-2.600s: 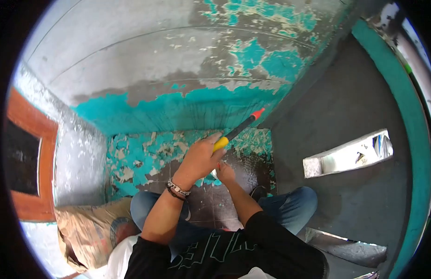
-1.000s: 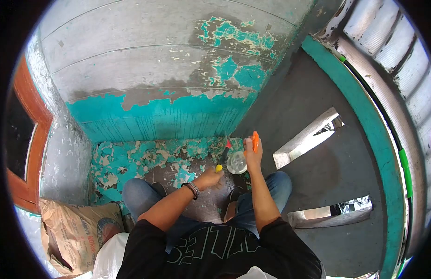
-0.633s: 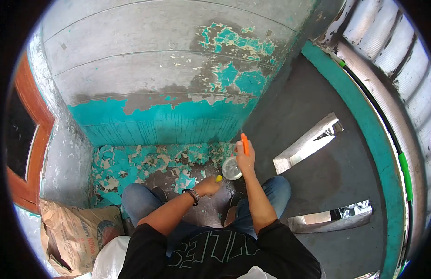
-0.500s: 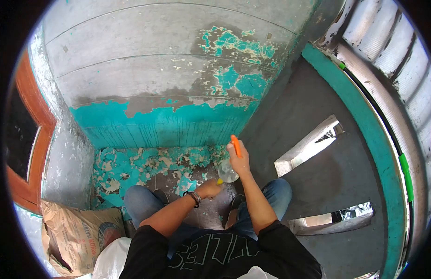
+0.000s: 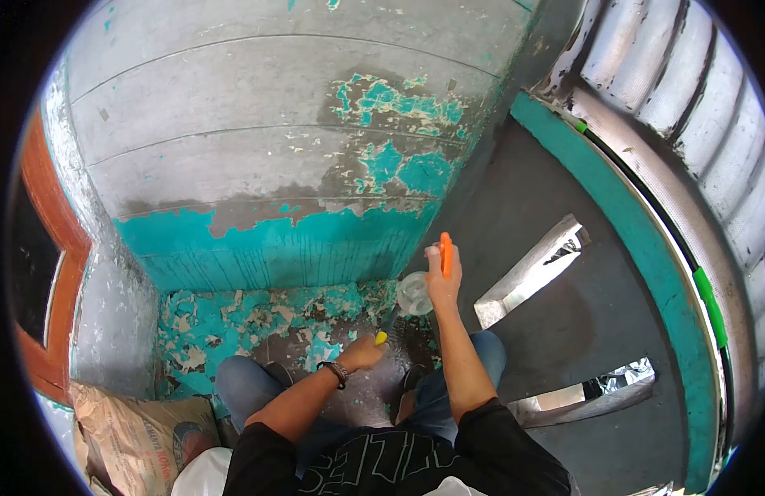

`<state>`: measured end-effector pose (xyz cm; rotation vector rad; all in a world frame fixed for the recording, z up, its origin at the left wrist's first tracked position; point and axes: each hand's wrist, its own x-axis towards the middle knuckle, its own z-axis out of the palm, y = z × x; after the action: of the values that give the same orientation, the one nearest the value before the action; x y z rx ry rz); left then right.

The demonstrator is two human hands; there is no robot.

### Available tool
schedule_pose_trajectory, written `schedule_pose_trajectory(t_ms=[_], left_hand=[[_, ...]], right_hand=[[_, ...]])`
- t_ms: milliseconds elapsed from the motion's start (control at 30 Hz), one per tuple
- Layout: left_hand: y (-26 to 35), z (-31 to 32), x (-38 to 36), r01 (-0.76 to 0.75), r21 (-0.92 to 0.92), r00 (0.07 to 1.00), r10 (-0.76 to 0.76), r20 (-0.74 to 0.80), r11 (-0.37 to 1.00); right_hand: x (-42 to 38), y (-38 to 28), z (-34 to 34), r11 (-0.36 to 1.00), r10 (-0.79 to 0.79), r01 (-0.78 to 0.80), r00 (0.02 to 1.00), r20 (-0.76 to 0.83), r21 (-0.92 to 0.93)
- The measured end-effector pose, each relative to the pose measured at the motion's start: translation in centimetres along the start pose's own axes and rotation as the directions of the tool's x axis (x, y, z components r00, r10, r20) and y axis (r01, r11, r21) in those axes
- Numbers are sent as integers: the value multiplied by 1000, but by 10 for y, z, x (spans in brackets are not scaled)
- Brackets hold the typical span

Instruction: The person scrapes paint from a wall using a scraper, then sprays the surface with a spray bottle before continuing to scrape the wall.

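My right hand (image 5: 445,281) is closed around the neck of a spray bottle (image 5: 414,294) with an orange trigger head and a clear, rounded body. The bottle is tilted, its body hanging to the left of my fingers. Lower and to the left, my left hand (image 5: 363,353) is wrapped around a scraper (image 5: 381,338); its yellow part shows past my fingers, and the blade is hard to make out. Both hands are above the floor, in front of a wall (image 5: 275,248) with turquoise paint along its bottom and bare grey patches higher up.
Turquoise paint flakes (image 5: 192,331) cover the floor at the wall's foot. A brown paper sack (image 5: 139,438) stands at lower left, beside a white bag (image 5: 202,473). On the right is a dark panel (image 5: 556,331) with two slots and a turquoise edge. An orange-brown wooden frame (image 5: 68,223) is at left.
My right hand has moved right with the spray bottle, away from my left hand. The gap between the bottle and the scraper is wider. The view has shifted slightly.
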<state>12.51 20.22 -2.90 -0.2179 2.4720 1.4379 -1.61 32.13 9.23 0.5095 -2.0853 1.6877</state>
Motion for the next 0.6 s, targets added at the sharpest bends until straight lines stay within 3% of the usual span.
schedule_pose_trajectory(t_ms=[67, 133, 200, 300, 400, 433, 500, 600], left_hand=[[5, -2, -1, 34, -16, 998, -33, 51, 999], [11, -5, -6, 24, -25, 998, -23, 51, 999], [10, -3, -3, 9, -32, 998, -7, 65, 999], [6, -3, 1, 17, -36, 1000, -17, -25, 999], [22, -12, -4, 45, -76, 999, -47, -21, 996], [14, -11, 7, 31, -95, 998, -26, 50, 995], [29, -16, 3, -2, -94, 1000, 4, 19, 996], [16, -15, 18, 30, -99, 999, -28, 20, 995]], right_hand=[[-2, 1, -2, 1000, 2, -2, 1000, 25, -5], [-6, -3, -3, 990, 104, -94, 990, 94, -103], [-5, 1, -4, 993, 81, -77, 996, 36, -87], [-4, -5, -14, 967, 157, -108, 965, 209, -229], [-1, -21, -27, 973, 177, -146, 970, 170, -177], [3, -25, -32, 972, 173, -142, 972, 159, -186], [19, -41, -39, 1000, -23, 20, 990, 141, 21], [24, -82, -47, 989, -144, 145, 985, 94, 6]])
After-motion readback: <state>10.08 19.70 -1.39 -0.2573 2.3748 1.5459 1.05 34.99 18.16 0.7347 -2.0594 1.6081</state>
